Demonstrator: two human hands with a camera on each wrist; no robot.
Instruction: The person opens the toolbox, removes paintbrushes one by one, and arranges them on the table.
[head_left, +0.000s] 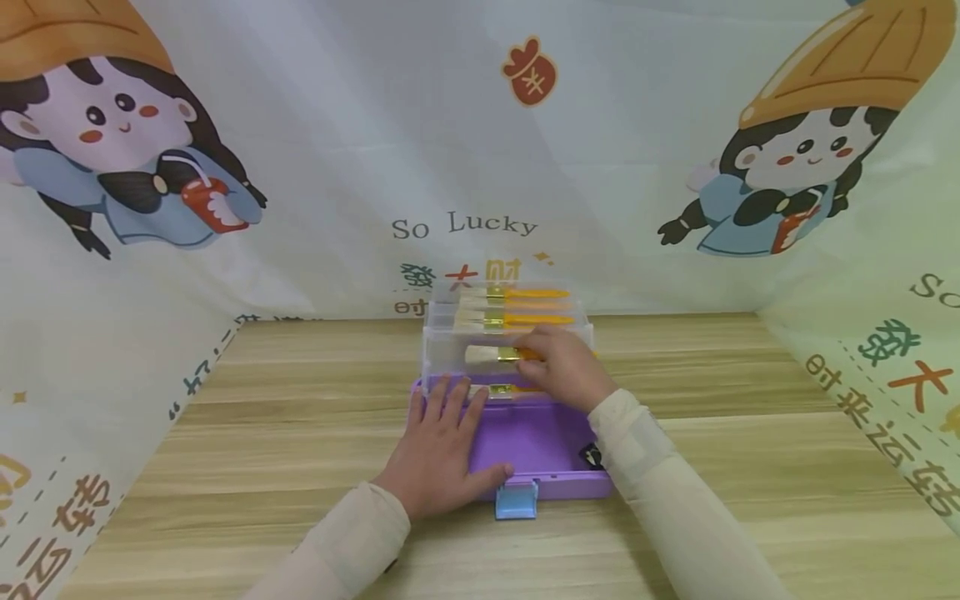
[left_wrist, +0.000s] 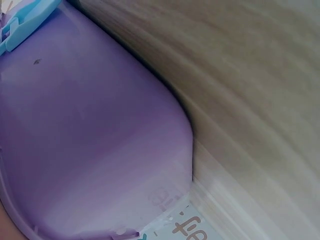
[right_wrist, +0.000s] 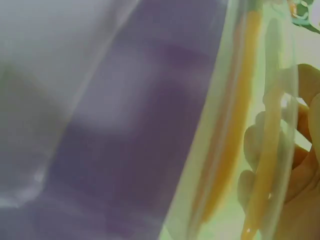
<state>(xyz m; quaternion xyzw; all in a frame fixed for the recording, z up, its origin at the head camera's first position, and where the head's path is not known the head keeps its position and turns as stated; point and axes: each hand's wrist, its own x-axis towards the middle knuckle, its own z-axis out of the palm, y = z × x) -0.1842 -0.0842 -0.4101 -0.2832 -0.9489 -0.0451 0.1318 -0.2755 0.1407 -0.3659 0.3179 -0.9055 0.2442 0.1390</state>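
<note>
A purple box [head_left: 525, 442] stands unfolded on the table, its clear tiered trays [head_left: 442, 354] raised at the back. My left hand [head_left: 438, 458] rests spread over the box's left side, fingers straight and thumb along the front rim. In the left wrist view the box's purple wall [left_wrist: 100, 115] fills the left half. My right hand [head_left: 562, 367] pinches a paintbrush [head_left: 486, 354] by its orange handle at a middle tray, bristles pointing left. In the right wrist view, my fingers [right_wrist: 302, 180] curl near an orange handle [right_wrist: 267, 165], partly seen through clear plastic.
More flat brushes [head_left: 536, 320] lie in the upper trays, and another brush [head_left: 501, 390] lies lower down. A small black-and-white item [head_left: 591, 455] sits in the box's right corner. A blue latch [head_left: 517, 500] hangs at the front. Printed cloth [head_left: 480, 167] walls the table.
</note>
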